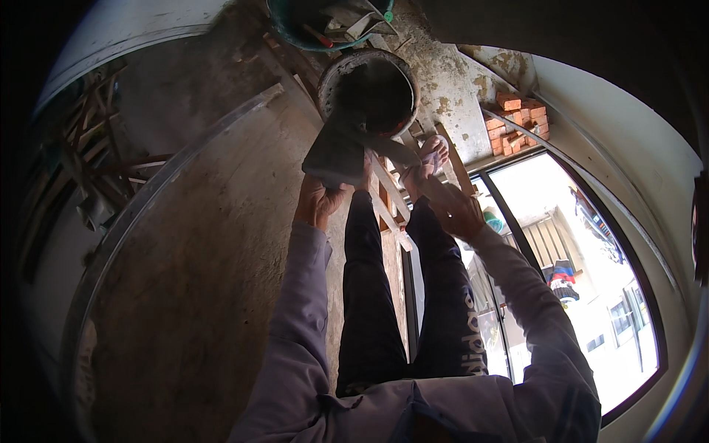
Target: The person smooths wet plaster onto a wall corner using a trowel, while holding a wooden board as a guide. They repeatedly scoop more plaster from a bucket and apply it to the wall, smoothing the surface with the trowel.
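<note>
Dark flat board (pixel 332 153): our left grip (pixel 320 199) pinches it, likely for balance; our right grip (pixel 458 212) clasps a greyish trowel (pixel 396 152).

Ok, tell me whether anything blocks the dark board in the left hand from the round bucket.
Nothing visible: the dark board in the left hand overlaps the near rim of the round bucket in view; contact is unclear. The grey blade lies to the board's right.

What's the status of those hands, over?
Left hand: holding dark board. Right hand: gripping trowel-like tool. Bucket beyond; board hides part of its near rim.
</note>
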### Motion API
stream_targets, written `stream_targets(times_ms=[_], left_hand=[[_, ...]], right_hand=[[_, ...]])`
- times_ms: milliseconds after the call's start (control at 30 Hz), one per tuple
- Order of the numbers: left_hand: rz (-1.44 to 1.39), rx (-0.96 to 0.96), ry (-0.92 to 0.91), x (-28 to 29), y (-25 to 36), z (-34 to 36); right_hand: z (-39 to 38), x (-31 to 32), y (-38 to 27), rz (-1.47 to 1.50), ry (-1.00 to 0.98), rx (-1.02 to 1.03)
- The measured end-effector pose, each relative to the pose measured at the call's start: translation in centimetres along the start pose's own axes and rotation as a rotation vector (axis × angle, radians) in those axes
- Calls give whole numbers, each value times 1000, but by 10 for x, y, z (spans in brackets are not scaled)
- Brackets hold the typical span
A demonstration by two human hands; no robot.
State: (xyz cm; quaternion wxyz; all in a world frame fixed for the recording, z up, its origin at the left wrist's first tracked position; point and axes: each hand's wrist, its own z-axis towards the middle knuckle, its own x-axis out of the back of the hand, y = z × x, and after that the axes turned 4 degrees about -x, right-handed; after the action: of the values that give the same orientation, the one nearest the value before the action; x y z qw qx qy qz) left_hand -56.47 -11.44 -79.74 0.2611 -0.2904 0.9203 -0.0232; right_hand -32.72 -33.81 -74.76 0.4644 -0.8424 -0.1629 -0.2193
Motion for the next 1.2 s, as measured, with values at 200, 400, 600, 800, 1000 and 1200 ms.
stream_targets(times_ms=[200,400,600,800,1000,1200], left_hand=[[-111,68,-187,24,11,-11],[192,-127,154,-1,-6,8],[41,57,31,9,2,7],[368,-146,394,-44,-33,-16],[905,-325,376,-30,-7,4],[986,-347,349,-37,-15,7]], right_hand=[[68,-27,29,-62,-57,-125],[-16,24,-34,-59,-65,7],[-27,6,-53,17,-112,-33],[50,-23,30,24,137,3],[-13,54,-63,-56,78,112],[-37,74,-86,-156,-35,51]])
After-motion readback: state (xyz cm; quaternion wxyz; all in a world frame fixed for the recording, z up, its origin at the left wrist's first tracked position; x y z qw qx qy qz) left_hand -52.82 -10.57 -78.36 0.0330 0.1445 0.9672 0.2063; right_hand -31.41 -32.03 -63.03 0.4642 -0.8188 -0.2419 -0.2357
